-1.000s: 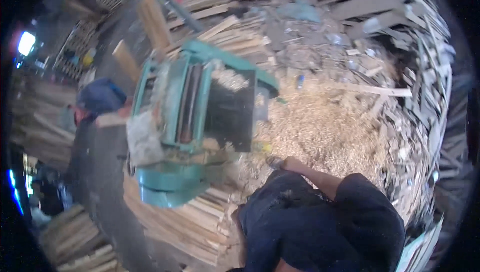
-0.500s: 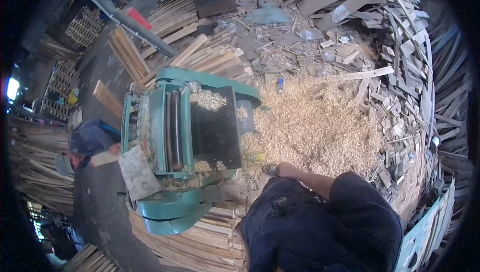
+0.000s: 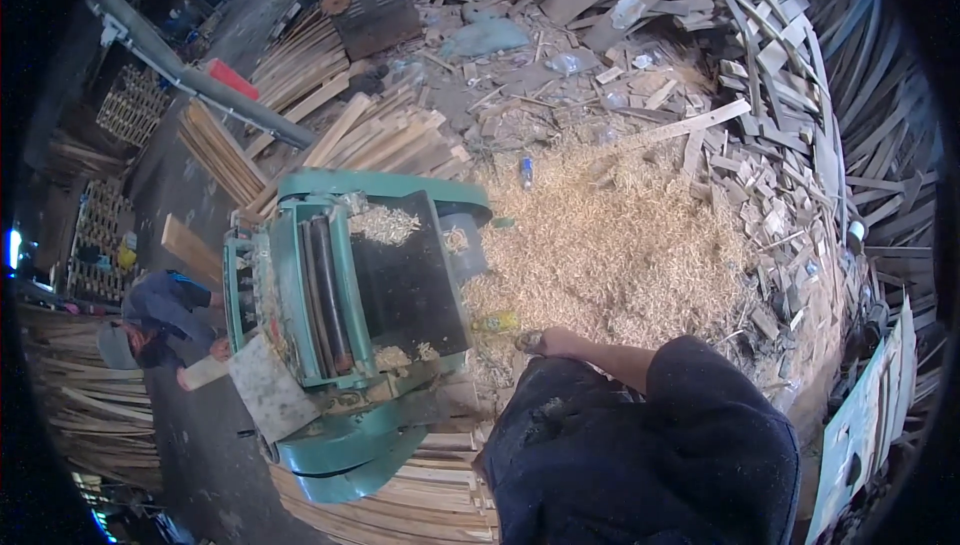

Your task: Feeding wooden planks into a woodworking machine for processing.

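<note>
Right hand grip unclear beside green planer, left hand hidden

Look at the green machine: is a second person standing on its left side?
Yes, a person in dark blue clothes bends over a pale board at the left side of the green machine.

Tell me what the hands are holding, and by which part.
It cannot be told. Only the right arm shows, reaching down beside the green machine toward a yellowish object in the wood shavings; the hand itself is hidden.
</note>
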`<action>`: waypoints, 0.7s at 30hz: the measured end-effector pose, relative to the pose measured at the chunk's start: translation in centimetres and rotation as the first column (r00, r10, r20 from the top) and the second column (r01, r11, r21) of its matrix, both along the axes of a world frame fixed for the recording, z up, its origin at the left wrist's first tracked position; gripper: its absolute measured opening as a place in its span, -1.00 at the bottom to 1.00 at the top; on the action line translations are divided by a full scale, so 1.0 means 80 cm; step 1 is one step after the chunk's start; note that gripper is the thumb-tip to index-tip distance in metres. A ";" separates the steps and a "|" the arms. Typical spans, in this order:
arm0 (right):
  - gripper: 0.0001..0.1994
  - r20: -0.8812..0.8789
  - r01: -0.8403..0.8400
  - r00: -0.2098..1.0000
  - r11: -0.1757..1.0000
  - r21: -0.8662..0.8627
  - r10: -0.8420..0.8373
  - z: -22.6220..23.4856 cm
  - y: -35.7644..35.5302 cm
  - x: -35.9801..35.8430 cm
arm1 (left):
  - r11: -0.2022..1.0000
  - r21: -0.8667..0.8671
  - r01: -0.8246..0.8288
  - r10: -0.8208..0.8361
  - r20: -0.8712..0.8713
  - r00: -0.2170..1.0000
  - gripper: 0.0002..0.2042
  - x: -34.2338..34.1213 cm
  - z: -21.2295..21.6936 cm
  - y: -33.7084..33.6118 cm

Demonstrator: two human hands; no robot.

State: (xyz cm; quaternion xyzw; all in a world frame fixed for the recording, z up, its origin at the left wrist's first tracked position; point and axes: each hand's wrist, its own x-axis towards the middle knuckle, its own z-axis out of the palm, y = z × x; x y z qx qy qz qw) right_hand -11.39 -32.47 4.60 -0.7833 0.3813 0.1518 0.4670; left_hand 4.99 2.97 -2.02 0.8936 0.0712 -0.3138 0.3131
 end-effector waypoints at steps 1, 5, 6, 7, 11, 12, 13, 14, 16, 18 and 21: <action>-0.38 0.032 0.004 0.999 1.000 -0.003 -0.004 0.002 -0.001 -0.001 | 1.000 -0.006 0.017 -0.017 -0.002 1.000 -0.53 0.000 -0.002 -0.003; -0.46 -0.049 -0.064 0.997 0.998 0.011 0.065 -0.007 -0.002 -0.001 | 1.000 -0.007 0.018 -0.018 -0.008 1.000 -0.54 0.001 -0.002 -0.002; -0.46 -0.010 -0.070 0.997 0.997 0.011 0.070 -0.013 -0.001 -0.002 | 1.000 -0.002 0.016 -0.016 -0.008 1.000 -0.54 0.001 -0.003 -0.004; -0.46 -0.033 -0.050 0.998 0.998 0.021 0.051 -0.018 0.000 -0.002 | 1.000 -0.003 0.017 -0.017 -0.010 1.000 -0.54 0.000 -0.003 -0.005; -0.42 -0.127 -0.061 0.990 0.998 -0.015 0.059 -0.029 0.001 0.000 | 1.000 -0.006 0.030 -0.030 -0.018 0.999 -0.55 -0.003 -0.002 -0.006; -0.42 -0.071 -0.068 0.995 0.997 -0.027 0.066 -0.027 0.001 0.000 | 1.000 -0.005 0.030 -0.030 -0.017 0.999 -0.55 -0.004 -0.001 -0.005; -0.40 -0.017 -0.046 0.999 0.999 -0.015 0.046 -0.024 0.000 -0.001 | 1.000 -0.009 0.026 -0.026 -0.018 0.999 -0.55 -0.007 0.000 -0.002; -0.39 -0.025 -0.037 0.999 0.999 -0.003 0.037 -0.020 0.000 -0.002 | 1.000 -0.012 0.022 -0.022 -0.019 1.000 -0.55 -0.007 0.001 0.003; -0.54 0.025 -0.022 0.999 0.999 0.031 0.022 -0.013 0.000 -0.002 | 1.000 -0.025 0.009 -0.010 -0.019 1.000 -0.55 -0.017 0.002 0.014; -0.52 -0.071 -0.059 0.996 0.998 -0.023 0.057 -0.013 0.001 0.003 | 0.999 -0.031 -0.013 0.012 -0.020 1.000 -0.55 -0.025 0.002 0.022; -0.50 0.090 -0.068 0.993 0.997 -0.038 0.071 -0.028 0.002 0.000 | 0.998 -0.044 -0.033 0.032 -0.028 0.999 -0.56 -0.042 -0.001 0.027</action>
